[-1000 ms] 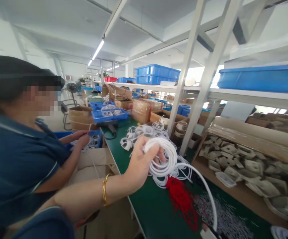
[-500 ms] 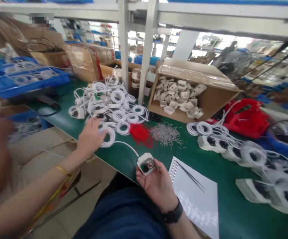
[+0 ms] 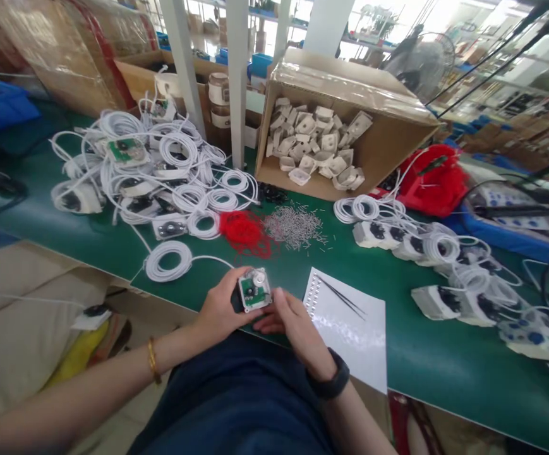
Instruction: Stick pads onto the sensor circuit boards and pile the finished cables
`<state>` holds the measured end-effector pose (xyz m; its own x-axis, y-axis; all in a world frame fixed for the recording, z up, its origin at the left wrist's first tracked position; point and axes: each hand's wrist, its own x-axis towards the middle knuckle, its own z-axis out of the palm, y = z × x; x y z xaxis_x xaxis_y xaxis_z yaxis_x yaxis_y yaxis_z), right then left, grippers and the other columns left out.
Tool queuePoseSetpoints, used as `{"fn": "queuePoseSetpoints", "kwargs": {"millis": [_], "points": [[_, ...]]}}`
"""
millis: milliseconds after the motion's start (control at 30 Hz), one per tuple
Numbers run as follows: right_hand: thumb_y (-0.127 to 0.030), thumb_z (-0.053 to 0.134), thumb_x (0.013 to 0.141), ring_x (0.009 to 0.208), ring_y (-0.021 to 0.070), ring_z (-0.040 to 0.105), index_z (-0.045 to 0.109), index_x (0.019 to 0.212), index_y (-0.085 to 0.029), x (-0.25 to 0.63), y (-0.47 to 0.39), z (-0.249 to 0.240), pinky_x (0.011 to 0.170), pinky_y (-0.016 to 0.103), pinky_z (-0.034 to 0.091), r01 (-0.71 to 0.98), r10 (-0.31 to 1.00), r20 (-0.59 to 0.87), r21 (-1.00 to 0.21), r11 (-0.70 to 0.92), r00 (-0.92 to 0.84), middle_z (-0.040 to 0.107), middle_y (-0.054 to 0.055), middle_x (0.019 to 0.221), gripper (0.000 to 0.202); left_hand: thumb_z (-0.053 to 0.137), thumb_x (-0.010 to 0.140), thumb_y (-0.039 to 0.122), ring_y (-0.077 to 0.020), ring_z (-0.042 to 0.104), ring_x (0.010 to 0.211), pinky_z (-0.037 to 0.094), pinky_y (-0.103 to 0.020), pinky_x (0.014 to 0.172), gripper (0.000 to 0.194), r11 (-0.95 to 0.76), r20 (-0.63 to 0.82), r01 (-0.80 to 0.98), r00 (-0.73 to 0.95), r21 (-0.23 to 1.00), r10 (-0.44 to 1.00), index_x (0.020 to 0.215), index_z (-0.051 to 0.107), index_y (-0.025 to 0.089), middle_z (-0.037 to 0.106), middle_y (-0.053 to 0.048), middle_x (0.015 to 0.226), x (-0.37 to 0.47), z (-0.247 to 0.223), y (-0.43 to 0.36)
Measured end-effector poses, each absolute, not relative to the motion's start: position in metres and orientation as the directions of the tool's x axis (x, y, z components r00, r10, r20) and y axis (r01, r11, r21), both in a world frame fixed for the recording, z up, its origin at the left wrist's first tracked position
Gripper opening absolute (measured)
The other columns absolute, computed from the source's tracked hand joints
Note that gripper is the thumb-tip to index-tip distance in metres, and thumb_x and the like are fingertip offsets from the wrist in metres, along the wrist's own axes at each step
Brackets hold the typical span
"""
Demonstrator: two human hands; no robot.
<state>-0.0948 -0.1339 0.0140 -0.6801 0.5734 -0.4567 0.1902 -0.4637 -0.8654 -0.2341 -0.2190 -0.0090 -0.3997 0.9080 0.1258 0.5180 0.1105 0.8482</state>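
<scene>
A small square white housing with a green circuit board (image 3: 254, 292) inside faces up at the table's front edge. My left hand (image 3: 218, 304) grips it from the left, thumb along its side. Close to its lower right corner is my right hand (image 3: 297, 325), fingers stretched out and thumb apart; whether the fingertips touch the housing I cannot tell. A white cable leads from the housing to a coil (image 3: 168, 261) lying to the left. Behind it lie a tangle of red rings or bands (image 3: 243, 230) and a pile of small metal pins or screws (image 3: 295, 226).
Many coiled white cables (image 3: 178, 148) with housings heap at the left. A carton (image 3: 397, 145) of white shells (image 3: 305, 124) stands behind. Tweezers (image 3: 343, 296) rest on a white notebook (image 3: 350, 344). Cabled units (image 3: 438, 302) line the right side. Shelf posts (image 3: 237, 82) rise behind.
My left hand has come from the cable coil to the housing and taken hold of it. My right hand's grip has loosened. The view has tilted down, and another person's blurred hand has left the picture.
</scene>
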Motion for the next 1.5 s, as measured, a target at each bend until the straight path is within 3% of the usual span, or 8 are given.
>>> {"fn": "queuePoseSetpoints", "kwargs": {"millis": [133,467,567,700,933,1133,1333,1500], "points": [[-0.033,0.067,0.075,0.061,0.0142,0.05,0.062,0.094,-0.018,-0.096,-0.121,0.018,0.057,0.027,0.041,0.366,0.835,-0.054,-0.913,0.181,-0.548,0.058,0.002,0.076,0.025,0.071,0.074,0.031,-0.0238,0.054,0.117,0.045,-0.04,0.1,0.06,0.055,0.208,0.588,-0.371,0.807,0.905,0.126,0.044,0.022,0.055,-0.009,0.125,-0.233,-0.013,-0.221],[-0.019,0.048,0.089,0.082,0.0209,0.055,0.068,0.1,-0.025,-0.095,-0.127,0.008,0.072,0.035,0.045,0.218,0.671,0.295,-0.793,0.569,-0.68,0.062,0.007,0.087,0.023,0.062,0.083,0.036,-0.0255,0.048,0.124,0.043,-0.042,0.103,0.071,0.0,0.291,0.703,-0.295,0.711,0.91,0.142,0.024,0.023,0.048,-0.014,0.134,-0.222,-0.032,-0.223],[-0.021,0.048,0.09,0.081,0.0209,0.057,0.069,0.1,-0.027,-0.088,-0.111,0.019,0.07,0.035,0.046,0.148,0.564,0.303,-0.773,0.616,-0.768,0.064,0.007,0.086,0.024,0.06,0.083,0.037,-0.0257,0.048,0.123,0.044,-0.04,0.102,0.074,-0.001,0.269,0.737,-0.245,0.676,0.932,0.145,0.02,0.024,0.047,-0.014,0.135,-0.223,-0.029,-0.223],[-0.019,0.056,0.086,0.074,0.0177,0.057,0.067,0.086,-0.022,-0.102,-0.06,0.03,0.067,0.031,0.045,0.286,0.66,0.289,-0.73,0.621,-0.694,0.064,0.004,0.081,0.012,0.059,0.084,0.029,-0.0257,0.049,0.122,0.044,-0.038,0.101,0.062,-0.051,0.273,0.756,-0.172,0.653,0.947,0.14,0.033,0.025,0.047,-0.012,0.134,-0.226,-0.028,-0.221],[-0.012,0.066,0.078,0.088,0.0213,0.05,0.065,0.074,-0.018,-0.163,0.003,0.004,0.08,0.033,0.038,0.399,0.449,0.127,-0.292,0.869,-0.885,0.06,0.006,0.084,0.008,0.063,0.081,0.026,-0.0259,0.051,0.12,0.045,-0.038,0.101,0.06,-0.049,0.306,0.756,-0.204,0.653,0.93,0.136,0.04,0.025,0.05,-0.012,0.132,-0.226,-0.031,-0.221],[-0.008,0.059,0.081,0.085,0.0205,0.047,0.058,0.071,-0.017,-0.17,0.004,0.009,0.078,0.032,0.036,0.382,0.427,0.136,-0.265,0.885,-0.894,0.059,0.006,0.082,0.014,0.063,0.081,0.028,-0.0267,0.051,0.12,0.045,-0.04,0.101,0.062,-0.047,0.307,0.759,-0.205,0.649,0.929,0.138,0.038,0.024,0.051,-0.012,0.131,-0.227,-0.03,-0.22],[-0.009,0.052,0.083,0.071,0.0141,0.052,0.053,0.078,-0.018,-0.148,0.004,0.076,0.067,0.026,0.037,0.332,0.464,0.241,-0.436,0.836,-0.853,0.058,0.001,0.076,0.011,0.068,0.078,0.031,-0.026,0.051,0.121,0.044,-0.038,0.102,0.071,-0.044,0.313,0.773,-0.203,0.632,0.928,0.14,0.034,0.023,0.051,-0.011,0.131,-0.227,-0.032,-0.22],[-0.026,0.055,0.085,0.066,0.0138,0.058,0.053,0.077,-0.019,-0.1,-0.013,0.107,0.064,0.027,0.043,0.264,0.61,0.079,-0.852,0.451,-0.788,0.062,0.0,0.07,0.011,0.065,0.079,0.036,-0.0268,0.05,0.121,0.043,-0.04,0.103,0.076,-0.035,0.305,0.787,-0.198,0.616,0.932,0.143,0.027,0.026,0.049,-0.011,0.133,-0.226,-0.035,-0.22]]}}
